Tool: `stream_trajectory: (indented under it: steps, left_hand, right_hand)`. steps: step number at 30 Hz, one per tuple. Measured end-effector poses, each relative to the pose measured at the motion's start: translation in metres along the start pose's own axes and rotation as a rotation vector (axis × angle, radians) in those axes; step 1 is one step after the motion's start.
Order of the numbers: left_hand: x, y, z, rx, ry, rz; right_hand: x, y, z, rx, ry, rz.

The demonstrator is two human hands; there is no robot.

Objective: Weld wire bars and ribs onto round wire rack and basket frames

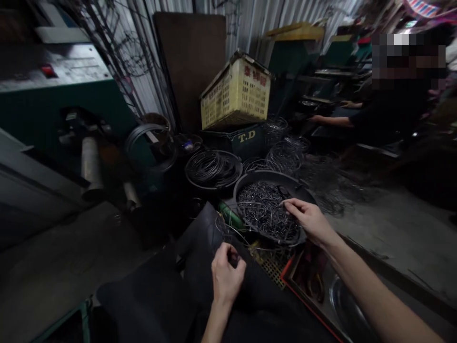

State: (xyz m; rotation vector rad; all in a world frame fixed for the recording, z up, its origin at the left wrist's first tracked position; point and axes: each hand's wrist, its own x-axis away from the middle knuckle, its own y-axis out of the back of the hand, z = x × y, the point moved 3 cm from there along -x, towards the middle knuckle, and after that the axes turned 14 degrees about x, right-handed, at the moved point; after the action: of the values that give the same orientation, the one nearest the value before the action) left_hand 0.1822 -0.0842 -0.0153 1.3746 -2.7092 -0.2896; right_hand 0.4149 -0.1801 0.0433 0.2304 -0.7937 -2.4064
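Over my dark-clothed lap, my left hand [227, 274] is closed, thumb bent toward the curled fingers. Thin looped wire [222, 224] rises from its fingertips. My right hand [311, 220] reaches over the near right rim of a round dark basin [274, 175], with thumb and forefinger pinched together. What lies in that pinch is too small and dim to make out. Many short, shiny metal pieces [262, 202] fill the basin, just left of the right fingertips. A black-handled tool [282, 191] appears to lie on them.
Behind stand a basin of coiled wire [214, 169], more wire coils [285, 155] and a tilted yellow crate [250, 90] on a dark bin [232, 140]. A red-edged tray [303, 305] holds pliers [316, 286] at right. A machine [85, 128] stands left; a co-worker [389, 112] sits right.
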Motion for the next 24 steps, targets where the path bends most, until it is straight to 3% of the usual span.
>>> stream_trajectory:
  steps: [3, 8, 18, 24]
  left_hand:
    - [0.000, 0.000, 0.004, 0.091, 0.075, 0.075]
    - [-0.005, 0.002, 0.006, 0.173, 0.142, 0.071]
    - [-0.007, 0.001, 0.004, 0.237, 0.120, 0.057]
    - [-0.011, 0.006, 0.008, 0.376, 0.125, 0.002]
  right_hand:
    - [-0.006, -0.002, 0.006, -0.005, 0.028, 0.128]
    - [-0.005, -0.008, 0.012, -0.058, -0.020, 0.226]
    - [-0.006, -0.008, 0.022, -0.054, -0.014, 0.198]
    - [-0.009, -0.013, 0.045, 0.065, 0.089, 0.292]
